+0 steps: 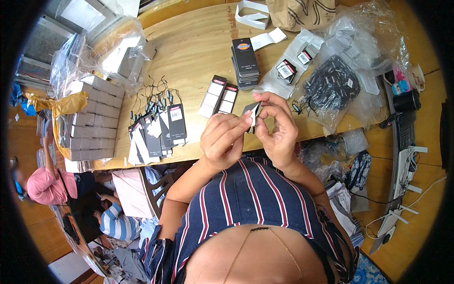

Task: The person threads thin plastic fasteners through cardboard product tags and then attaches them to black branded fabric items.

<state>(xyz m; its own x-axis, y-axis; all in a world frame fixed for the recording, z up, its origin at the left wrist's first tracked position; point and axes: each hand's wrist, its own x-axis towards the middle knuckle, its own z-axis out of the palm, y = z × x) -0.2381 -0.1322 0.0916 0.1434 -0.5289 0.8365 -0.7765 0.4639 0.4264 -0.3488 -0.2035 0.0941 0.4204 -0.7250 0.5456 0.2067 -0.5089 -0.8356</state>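
Note:
Above the table's near edge, both my hands are closed on a small dark hang tag (252, 110) with a white piece on it. My left hand (221, 138) pinches the white side between thumb and finger. My right hand (281, 131) grips the other edge; fingers partly hide the tag. Just beyond lie two black tags with white labels (213, 97). Behind them stands a neat stack of black hang tags (244, 59). Left of my hands, several finished-looking tags with black strings (177, 125) are fanned out. Small labelled black tags (285, 71) rest on clear plastic at the right.
A plastic bag of black strings (332, 85) lies on the right. White boxes (92, 124) are stacked on the left under plastic wrap. A brown paper bag (302, 14) and white paper strips (269, 39) sit at the back. Two people (49, 184) are off to the left.

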